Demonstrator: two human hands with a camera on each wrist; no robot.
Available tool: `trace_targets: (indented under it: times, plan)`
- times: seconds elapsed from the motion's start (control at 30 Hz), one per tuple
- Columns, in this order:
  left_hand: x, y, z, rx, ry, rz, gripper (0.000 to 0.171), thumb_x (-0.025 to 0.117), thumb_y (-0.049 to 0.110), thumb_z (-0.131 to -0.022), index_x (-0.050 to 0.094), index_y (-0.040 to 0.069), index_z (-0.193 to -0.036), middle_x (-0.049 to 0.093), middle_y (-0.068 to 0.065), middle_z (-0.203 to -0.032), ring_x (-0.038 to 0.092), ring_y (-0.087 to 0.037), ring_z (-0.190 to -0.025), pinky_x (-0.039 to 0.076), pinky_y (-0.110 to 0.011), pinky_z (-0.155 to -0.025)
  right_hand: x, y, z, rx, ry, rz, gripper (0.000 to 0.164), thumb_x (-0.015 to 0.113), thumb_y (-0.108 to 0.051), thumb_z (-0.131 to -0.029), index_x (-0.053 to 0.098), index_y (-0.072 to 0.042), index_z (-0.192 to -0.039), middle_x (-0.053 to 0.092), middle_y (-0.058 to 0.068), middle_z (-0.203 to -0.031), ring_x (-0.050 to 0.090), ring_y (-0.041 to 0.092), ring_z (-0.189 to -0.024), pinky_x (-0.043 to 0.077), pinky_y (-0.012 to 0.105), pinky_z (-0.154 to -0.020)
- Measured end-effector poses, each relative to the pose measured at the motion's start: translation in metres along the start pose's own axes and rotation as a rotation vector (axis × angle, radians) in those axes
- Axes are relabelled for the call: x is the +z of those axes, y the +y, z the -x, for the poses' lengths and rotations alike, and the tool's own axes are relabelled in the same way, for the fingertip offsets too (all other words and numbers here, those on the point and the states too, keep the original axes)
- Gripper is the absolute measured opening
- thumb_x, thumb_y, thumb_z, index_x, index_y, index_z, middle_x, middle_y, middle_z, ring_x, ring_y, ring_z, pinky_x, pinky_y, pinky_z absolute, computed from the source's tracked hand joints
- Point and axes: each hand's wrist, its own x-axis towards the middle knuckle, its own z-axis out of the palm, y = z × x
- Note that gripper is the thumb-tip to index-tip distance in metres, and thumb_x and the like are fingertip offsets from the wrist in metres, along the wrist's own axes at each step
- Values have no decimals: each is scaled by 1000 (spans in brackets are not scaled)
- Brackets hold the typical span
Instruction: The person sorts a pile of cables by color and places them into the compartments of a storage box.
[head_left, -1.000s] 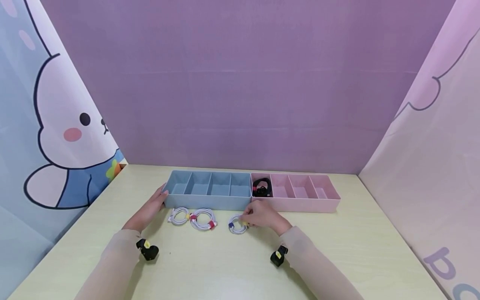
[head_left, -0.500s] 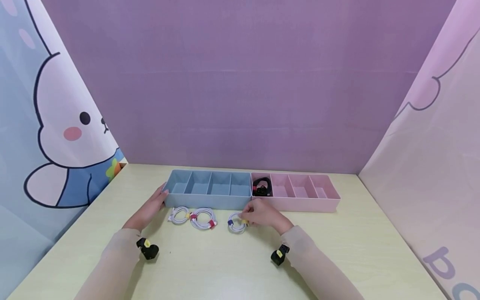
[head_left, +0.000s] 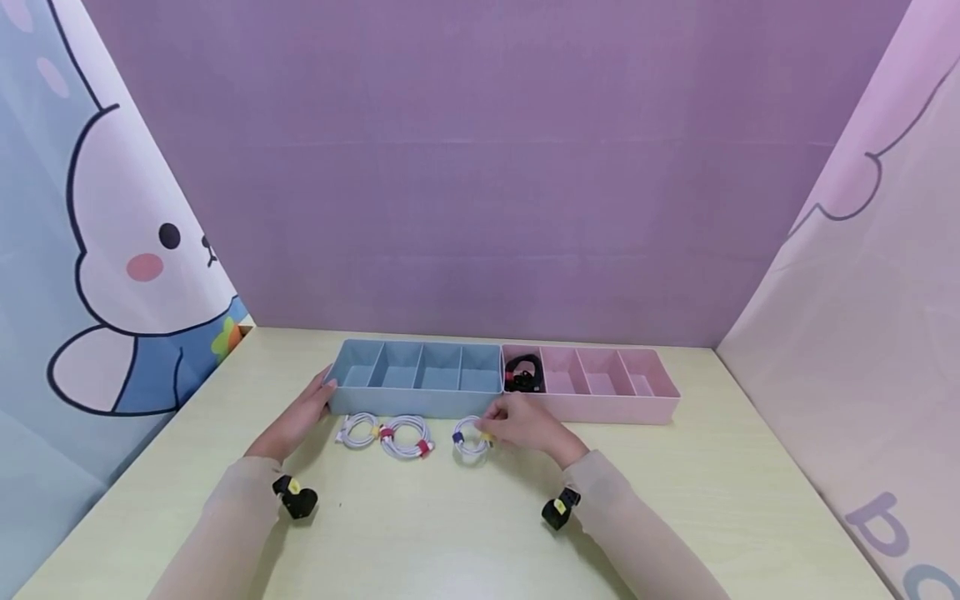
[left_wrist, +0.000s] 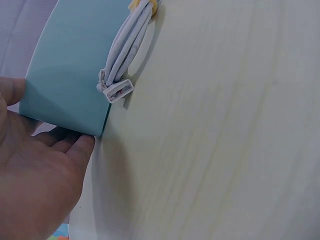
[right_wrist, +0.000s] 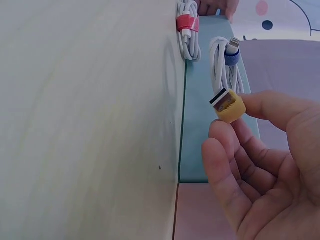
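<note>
My right hand (head_left: 520, 422) pinches a coiled white charging cable (head_left: 468, 451) by its yellow strap (right_wrist: 231, 108); a blue strap (right_wrist: 232, 58) binds the coil's other side. The right wrist view shows its connectors, held in front of the blue divided box (right_wrist: 199, 145). At that box's left end, my left hand (head_left: 294, 417) rests its fingers against the end wall (left_wrist: 67, 100), the thumb at the upper edge. Before the blue box (head_left: 416, 405) lie two more coiled white cables, one with a yellow strap (head_left: 358, 432) and one with red straps (head_left: 406, 438).
A pink divided box (head_left: 600, 408) stands end to end with the blue one. Its leftmost compartment holds a coiled black cable (head_left: 524, 375). Behind the table (head_left: 420, 533) rises a purple backdrop (head_left: 480, 183), with printed curtains at both sides.
My right hand has shifted the pinched white cable slightly left and up from where it lay, and the coil has tilted. The left hand stays at the blue box's end.
</note>
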Motion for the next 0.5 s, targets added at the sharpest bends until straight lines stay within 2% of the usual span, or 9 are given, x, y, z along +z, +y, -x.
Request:
trace_targets:
  times: [0.23,0.5]
  plan:
    - [0,3,2,-9,-9,-5,67,18,50,-109,-14,22,-160,-13,-16,-166,-5,-42,-150,11,-60,-119,-7,-10,2,-3,20,19,18,69,-32,-96,73,-17,-86,60,-6,-65,50,7,-57,43,23,-53]
    - [1,3,2,-8,-14,-1,66,17,50,-109,-15,22,-160,-13,-16,-166,-5,-42,-150,11,-61,-119,-13,-16,1,-13,38,-32,13,70,-25,-95,74,-13,-90,66,-5,-71,56,9,-59,48,25,-54]
